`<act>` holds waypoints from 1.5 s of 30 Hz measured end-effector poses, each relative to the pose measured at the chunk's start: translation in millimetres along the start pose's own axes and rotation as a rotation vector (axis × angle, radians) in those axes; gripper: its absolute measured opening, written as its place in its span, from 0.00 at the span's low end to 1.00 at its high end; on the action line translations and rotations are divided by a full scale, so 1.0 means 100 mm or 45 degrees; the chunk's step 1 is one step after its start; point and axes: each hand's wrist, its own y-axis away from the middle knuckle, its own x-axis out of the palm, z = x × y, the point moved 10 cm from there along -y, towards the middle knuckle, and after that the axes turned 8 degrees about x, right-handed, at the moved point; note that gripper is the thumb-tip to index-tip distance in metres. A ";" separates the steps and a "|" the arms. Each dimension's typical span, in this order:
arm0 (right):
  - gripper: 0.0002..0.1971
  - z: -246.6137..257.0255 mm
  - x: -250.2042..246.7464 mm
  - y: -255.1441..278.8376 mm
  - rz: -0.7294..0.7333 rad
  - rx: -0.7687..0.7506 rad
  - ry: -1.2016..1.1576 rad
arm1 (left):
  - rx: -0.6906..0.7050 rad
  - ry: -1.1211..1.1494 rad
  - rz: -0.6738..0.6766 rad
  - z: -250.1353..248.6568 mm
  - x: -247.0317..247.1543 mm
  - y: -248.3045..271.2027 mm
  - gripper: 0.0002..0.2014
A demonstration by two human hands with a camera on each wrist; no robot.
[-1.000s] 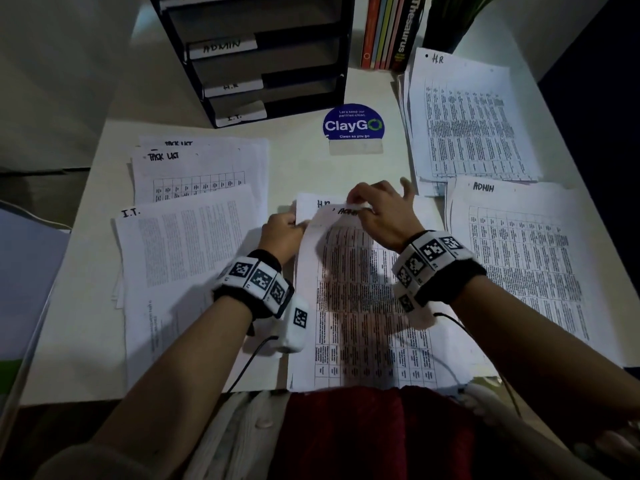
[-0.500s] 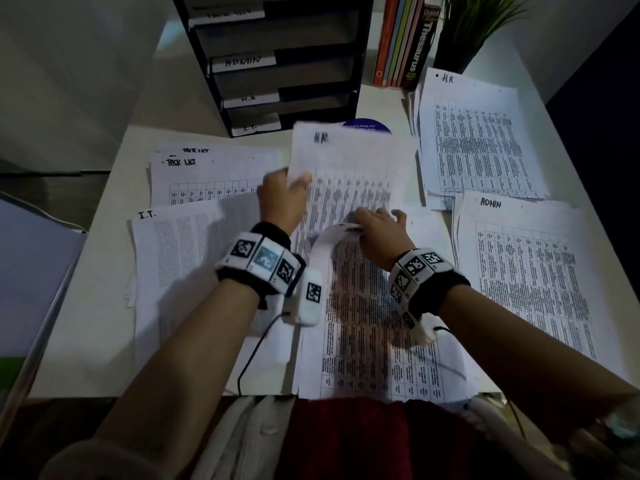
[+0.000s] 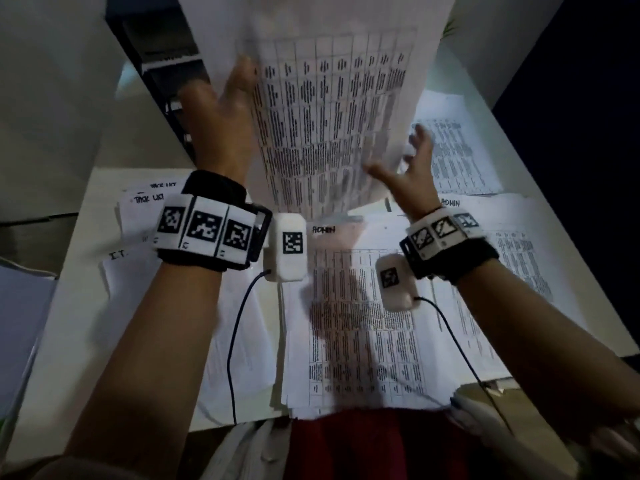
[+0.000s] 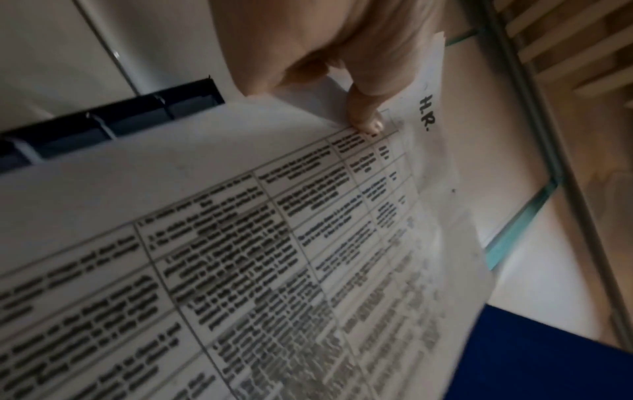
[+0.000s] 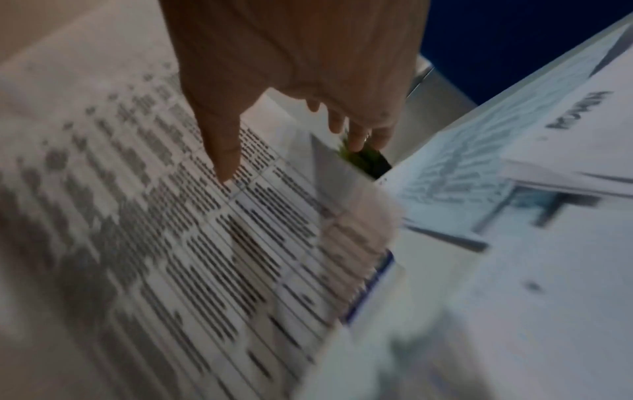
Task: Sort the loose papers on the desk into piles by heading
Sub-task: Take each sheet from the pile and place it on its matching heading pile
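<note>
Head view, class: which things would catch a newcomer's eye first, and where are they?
A printed sheet headed H.R. held up in mid-air, filling the top centre, pinched at its left edge by the left hand. The right hand, fingers spread, is at its lower right corner. Beneath lies the ADMIN stack.

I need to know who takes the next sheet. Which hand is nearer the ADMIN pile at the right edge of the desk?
Right. The right hand hangs open just above and inboard of the ADMIN pile. The left hand is far across the desk, holding up the H.R. sheet.

White desk point(image 3: 79, 306): paper piles point(image 3: 363, 323), black sorter point(image 3: 162, 84).
</note>
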 end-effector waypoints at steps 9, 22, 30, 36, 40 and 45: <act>0.11 0.47 -1.47 -0.06 -0.489 -0.207 -0.021 | -0.331 -0.120 0.394 0.60 0.89 0.65 0.20; 0.16 -0.94 -2.73 0.25 -0.727 0.389 0.078 | -0.940 -0.155 1.115 1.24 1.91 2.48 0.35; 0.17 -1.13 -2.52 -0.12 -0.437 0.527 0.119 | -0.702 -0.528 0.832 1.38 2.23 1.95 0.12; 0.18 -0.89 -2.36 -0.61 -0.298 0.548 -0.001 | -0.866 -0.443 0.688 1.67 2.16 1.77 0.30; 0.12 -0.88 -2.36 -0.83 -0.276 0.555 0.053 | -0.876 -0.243 0.519 1.71 2.22 1.56 0.13; 0.07 -1.29 -2.19 -0.72 -0.037 0.754 0.107 | -0.879 -0.296 0.418 1.96 2.30 1.26 0.16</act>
